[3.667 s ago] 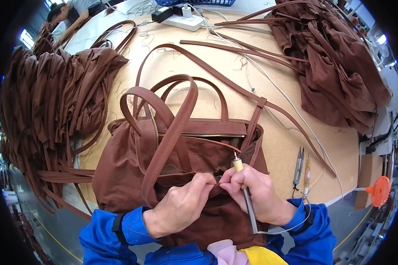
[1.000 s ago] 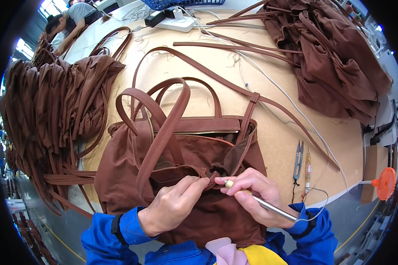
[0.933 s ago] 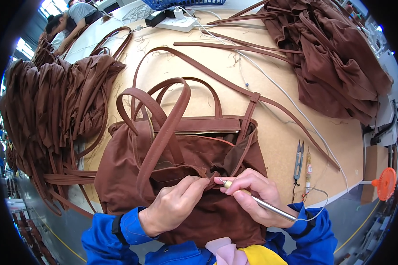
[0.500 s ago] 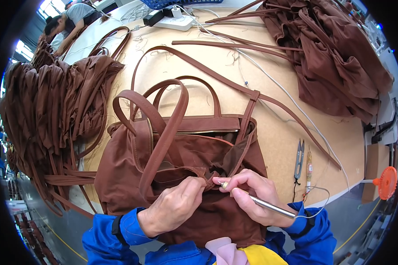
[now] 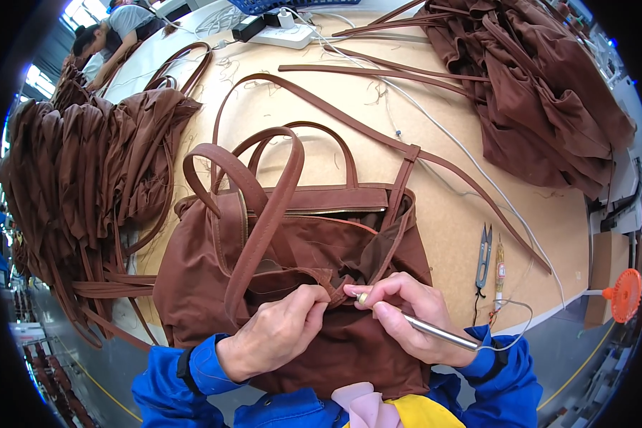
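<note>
Your soft, looped-handle fabric bag [image 5: 314, 246]: plain reddish-brown, brass-toned zip [image 5: 335, 210], orange edging [image 5: 351, 225]. Your slim metal pen-shaped tool [image 5: 435, 331]: silver barrel [image 5: 449, 337], cream collar [image 5: 364, 299]. Your long cloth sleeves [image 5: 217, 367]: solid blue, black wristbands [image 5: 185, 367].

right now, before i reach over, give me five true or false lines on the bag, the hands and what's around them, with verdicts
1. The right hand holds a pen-like tool. True.
2. The snips lie on the table, right of the brown bag. True.
3. The left hand holds the snips. False: it pinches the brown bag's fabric.
4. The brown bag is zipped fully shut. False: its top gapes open.
5. A blue basket stands on the table's far side. True.
</note>
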The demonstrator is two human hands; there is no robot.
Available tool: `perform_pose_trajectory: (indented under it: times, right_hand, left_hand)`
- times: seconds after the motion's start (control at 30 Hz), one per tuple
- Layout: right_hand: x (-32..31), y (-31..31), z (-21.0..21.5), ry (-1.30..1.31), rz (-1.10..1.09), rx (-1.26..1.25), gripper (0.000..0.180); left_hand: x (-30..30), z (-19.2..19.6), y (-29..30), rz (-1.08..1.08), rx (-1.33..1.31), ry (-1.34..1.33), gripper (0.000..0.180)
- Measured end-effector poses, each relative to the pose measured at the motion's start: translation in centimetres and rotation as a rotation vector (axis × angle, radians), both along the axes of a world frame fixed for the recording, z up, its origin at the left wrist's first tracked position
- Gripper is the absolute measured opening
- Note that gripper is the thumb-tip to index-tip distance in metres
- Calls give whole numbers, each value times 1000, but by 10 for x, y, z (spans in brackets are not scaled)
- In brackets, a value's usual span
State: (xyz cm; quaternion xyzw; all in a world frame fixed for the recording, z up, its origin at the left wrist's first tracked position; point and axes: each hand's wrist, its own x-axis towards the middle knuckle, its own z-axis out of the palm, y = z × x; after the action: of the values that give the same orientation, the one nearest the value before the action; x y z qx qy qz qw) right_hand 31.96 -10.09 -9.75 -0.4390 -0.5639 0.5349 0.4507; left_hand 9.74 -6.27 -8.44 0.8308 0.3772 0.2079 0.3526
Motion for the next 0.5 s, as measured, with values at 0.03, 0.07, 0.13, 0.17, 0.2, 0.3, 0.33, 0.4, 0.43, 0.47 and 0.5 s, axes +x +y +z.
perform_pose_trajectory:
  times: [0.03,0.07,0.13,0.17,0.2,0.3,0.33,0.4,0.43,0.47,0.5]
  right_hand:
    - [0,0,0,5,-8,-18,12]
    - [0,0,1,6,-7,-18,12]
    - [-1,-1,2,-3,-15,-50,13]
    - [-1,-1,2,-4,-15,-51,13]
    - [0,-1,2,2,-21,-50,13]
    - [0,-2,2,6,-25,-59,14]
    - [0,-2,2,4,-22,-69,15]
    - [0,-2,1,4,-24,-74,15]
    - [-1,-3,1,5,-28,-78,15]
    - [-1,-3,1,4,-28,-78,15]
    - [-1,-3,1,-8,-24,-75,15]
  left_hand:
    - [0,0,-1,24,-49,-12,21]
    - [-1,0,0,25,-49,-11,21]
    - [-2,0,1,-5,-46,-20,21]
    - [-2,0,1,-4,-46,-20,21]
    - [-2,1,1,-29,-20,-17,21]
    - [-1,1,1,-63,18,-13,20]
    - [-2,1,1,-71,27,-11,20]
    - [-3,1,0,-63,14,-11,20]
    - [-3,1,-1,-57,2,-10,19]
    - [-4,1,-1,-57,2,-10,19]
    - [-6,0,-1,-38,-47,-8,19]
